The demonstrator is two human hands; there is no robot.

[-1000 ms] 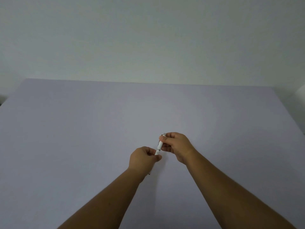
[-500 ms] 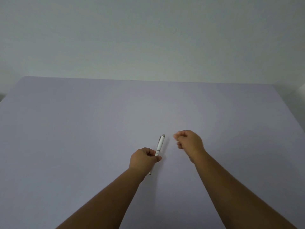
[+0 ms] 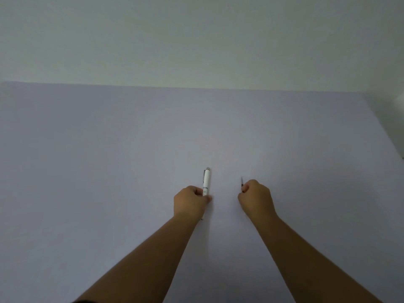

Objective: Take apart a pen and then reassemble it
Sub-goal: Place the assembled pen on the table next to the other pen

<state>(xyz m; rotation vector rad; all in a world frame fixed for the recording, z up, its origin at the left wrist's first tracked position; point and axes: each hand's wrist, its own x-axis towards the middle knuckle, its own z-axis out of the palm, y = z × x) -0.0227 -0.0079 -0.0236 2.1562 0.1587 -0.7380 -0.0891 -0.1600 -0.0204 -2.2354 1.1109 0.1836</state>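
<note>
Separating parts: the left hand [image 3: 190, 201] pinches the white pen [image 3: 206, 182] low on its barrel, cap end pointing away, above the counter [image 3: 109, 171]. Right of the pen, well apart, the right hand [image 3: 255, 199] is closed around a thin dark piece [image 3: 242, 182] (likely the refill). Best practice, judged: draw parts straight along the axis, keeping both forearms level and wrists steady.

We could not tell what sort of room this was; it looked like a plain, staged recording spot more than a home or workshop. A wide bench [image 3: 109, 171] covered in smooth pale lavender met a bare off-white wall [image 3: 196, 40], and we saw no furnishings around them.
</note>
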